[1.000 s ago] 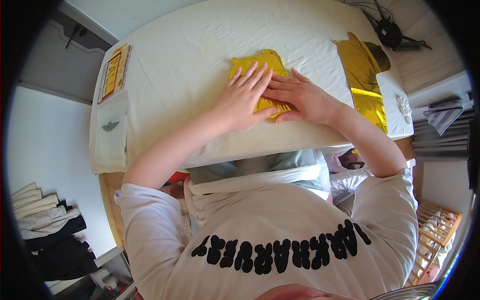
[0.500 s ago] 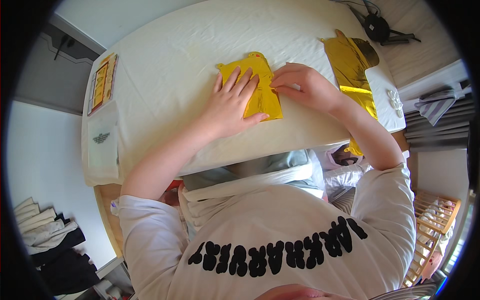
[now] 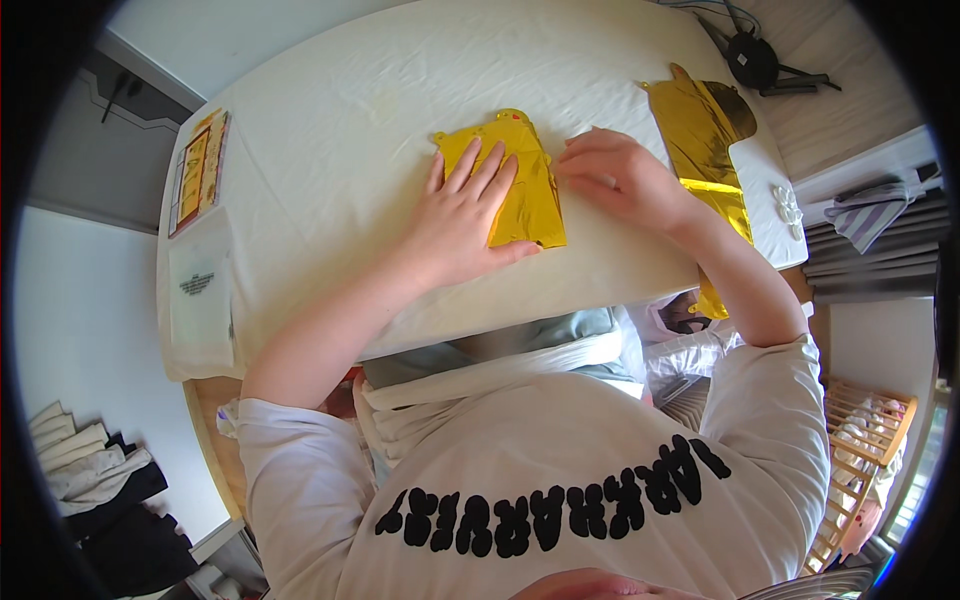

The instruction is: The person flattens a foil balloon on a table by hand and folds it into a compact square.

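A flat, folded gold foil balloon (image 3: 528, 195) lies on the white-covered table, with a small red mark near its top. My left hand (image 3: 468, 212) rests flat across its left part, fingers spread and thumb along the lower edge. My right hand (image 3: 620, 178) is at the balloon's right edge with thumb and fingers drawn together in a pinch. Whether anything is between those fingertips is hidden from view. Beyond my right forearm lies a second gold foil piece (image 3: 690, 130), longer, with its lower end hanging past the table's near edge.
At the table's left end lie a colourful printed packet (image 3: 200, 172) and a translucent plastic bag (image 3: 200, 300). A white coiled cord (image 3: 787, 208) sits near the right edge. A black device with arms (image 3: 752, 60) stands beyond the far right corner. The tablecloth (image 3: 330, 170) shows creases.
My right hand has shifted slightly right, its fingertips drawing back from the balloon's right edge. My left hand stays flat on the balloon. The whole view has tilted a little.
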The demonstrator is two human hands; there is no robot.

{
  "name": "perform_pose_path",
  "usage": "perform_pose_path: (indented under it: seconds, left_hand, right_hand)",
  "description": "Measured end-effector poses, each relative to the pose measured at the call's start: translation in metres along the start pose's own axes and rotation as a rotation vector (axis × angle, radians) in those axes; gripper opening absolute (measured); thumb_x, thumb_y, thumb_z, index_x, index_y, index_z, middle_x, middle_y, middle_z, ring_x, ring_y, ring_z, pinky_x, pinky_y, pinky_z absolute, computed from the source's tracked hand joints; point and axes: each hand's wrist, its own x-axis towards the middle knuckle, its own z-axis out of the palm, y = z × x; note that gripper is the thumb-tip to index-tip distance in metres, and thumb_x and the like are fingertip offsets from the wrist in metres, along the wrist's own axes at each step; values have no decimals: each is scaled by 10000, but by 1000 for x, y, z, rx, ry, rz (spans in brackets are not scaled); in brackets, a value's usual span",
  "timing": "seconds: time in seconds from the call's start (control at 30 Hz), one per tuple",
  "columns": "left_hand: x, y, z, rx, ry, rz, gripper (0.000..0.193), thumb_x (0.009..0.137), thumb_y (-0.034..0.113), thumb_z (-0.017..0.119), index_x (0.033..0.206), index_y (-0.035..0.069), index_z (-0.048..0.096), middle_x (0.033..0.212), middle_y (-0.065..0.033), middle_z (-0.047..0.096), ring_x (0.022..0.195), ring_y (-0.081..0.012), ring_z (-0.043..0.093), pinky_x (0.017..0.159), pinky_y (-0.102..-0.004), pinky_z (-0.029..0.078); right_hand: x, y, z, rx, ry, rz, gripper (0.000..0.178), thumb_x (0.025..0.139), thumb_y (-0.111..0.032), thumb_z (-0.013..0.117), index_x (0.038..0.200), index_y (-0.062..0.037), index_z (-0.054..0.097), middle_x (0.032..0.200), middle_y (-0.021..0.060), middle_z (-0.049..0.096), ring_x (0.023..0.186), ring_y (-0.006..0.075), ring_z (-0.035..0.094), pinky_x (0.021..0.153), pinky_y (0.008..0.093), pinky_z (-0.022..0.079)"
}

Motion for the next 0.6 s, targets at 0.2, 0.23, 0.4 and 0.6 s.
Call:
perform_pose_path:
  seconds: [0.2, 0.23, 0.4, 0.6]
  left_hand:
    - [0, 0, 1, -14, 9, 1, 1067, 887, 756, 593, 1596, 3, 329, 1680, -205, 286, 1585, -398, 175, 1243, -658, 139]
    - [0, 0, 1, -14, 9, 2, 1067, 887, 756, 593, 1596, 3, 329, 1680, -205, 286, 1585, -398, 175, 1243, -658, 139]
    - [-1, -1, 1, -18, 25, 2, 1057, 883, 751, 601, 1587, 6, 344, 1667, -206, 308, 1576, -399, 198, 1235, -671, 146]
    - [-1, -1, -3, -23, 12, -4, 1056, 879, 752, 603, 1584, 7, 349, 1660, -208, 322, 1573, -398, 208, 1233, -676, 150]
  right_hand:
    - [-8, 3, -4, -134, 31, 14, 227, 894, -102, 753, 1116, -58, 763, 1176, 119, 708, 1178, 327, 636, 1036, 454, 495]
    - [-10, 2, -2, -208, 35, -54, 248, 904, -101, 738, 1149, -62, 754, 1196, 123, 706, 1183, 327, 635, 1041, 456, 493]
    - [-2, 0, 8, -316, 41, -124, 288, 945, -112, 678, 1226, -78, 732, 1312, 102, 689, 1262, 323, 612, 1106, 469, 461]
    - [19, 9, 10, -344, -20, -130, 294, 968, -133, 643, 1242, -91, 739, 1364, 59, 683, 1358, 302, 565, 1185, 501, 394]
